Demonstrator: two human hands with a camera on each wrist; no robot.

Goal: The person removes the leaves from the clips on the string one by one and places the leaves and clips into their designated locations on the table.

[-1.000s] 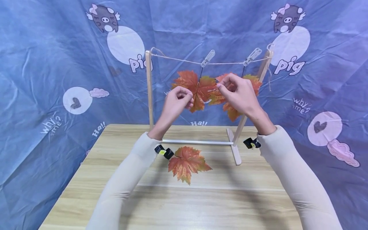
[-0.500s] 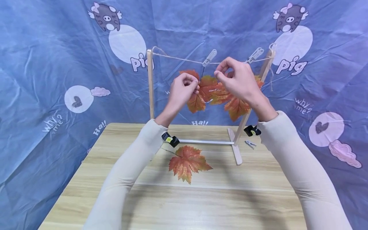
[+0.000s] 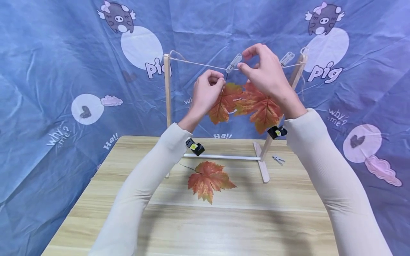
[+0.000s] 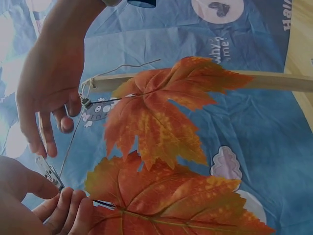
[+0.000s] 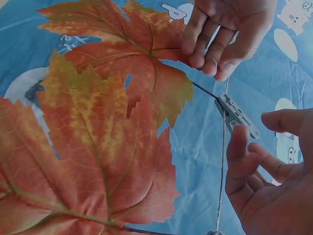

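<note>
A grey clothespin [image 3: 234, 63] on the string carries a red-orange artificial maple leaf [image 3: 225, 101] by its dark stem. My left hand [image 3: 209, 89] is at this stem, just below the clothespin, with curled fingers; whether they pinch the stem cannot be made out. Thumb and fingers of my right hand [image 3: 267, 73] stand apart beside the clothespin's handle end, and a gap shows between them and it in the right wrist view. A second maple leaf [image 3: 264, 110] hangs to the right from another clothespin [image 3: 287, 59], partly behind my right hand.
The string [image 3: 195, 64] runs between two wooden posts [image 3: 167, 92]. A white bar [image 3: 224, 156] joins the stand low down. On the wooden table [image 3: 205, 227] lie a third maple leaf [image 3: 209, 181] and a loose clothespin [image 3: 278, 160]. Patterned blue cloth [image 3: 198, 32] hangs behind.
Both hands have risen: the left up and rightward to the stem under the left clothespin, the right up to that clothespin's handle end. The right thumb and fingers have spread. The loose clothespin has come into view.
</note>
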